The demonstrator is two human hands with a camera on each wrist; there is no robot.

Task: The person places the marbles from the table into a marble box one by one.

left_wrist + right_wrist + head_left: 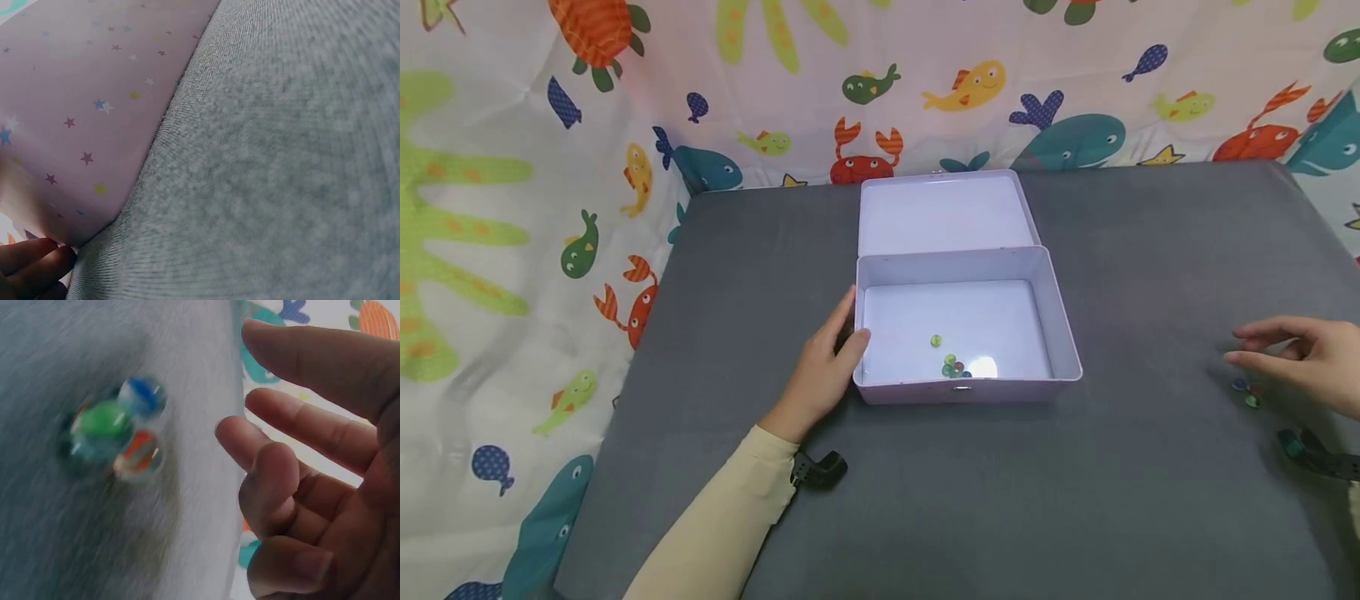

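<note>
The right hand (1311, 360) hovers just above the gray mat (1150, 500), fingers loosely spread and slightly bent, holding nothing. The right wrist view shows the fingertips (234, 434) apart from a small cluster of marbles (115, 434) on the mat: a green one, a blue-streaked one and an orange-streaked one, touching each other. In the head view the same loose marbles (1247, 392) lie just below and beside that hand.

The left hand (827, 367) rests against the left wall of the open box (1060, 333). Its thumb hooks over the rim near the front corner and its fingers lie along the outer, star-printed wall, as the left wrist view confirms at the fingertips (37, 262). The grip is light, a steadying hold rather than a clamp.

Judgement: picking up the cluster cleanly calls for closing thumb and forefingers around one marble at a time, or cupping all three from the side so they cannot roll on the soft mat. The left hand should keep the box from sliding.

Inside the box, several marbles (955, 367) sit near the front wall, with one green marble (936, 340) a little apart. The lid (943, 212) lies fully back, flat on the mat. A curtain with a sea-creature print (512, 208) surrounds the mat.
</note>
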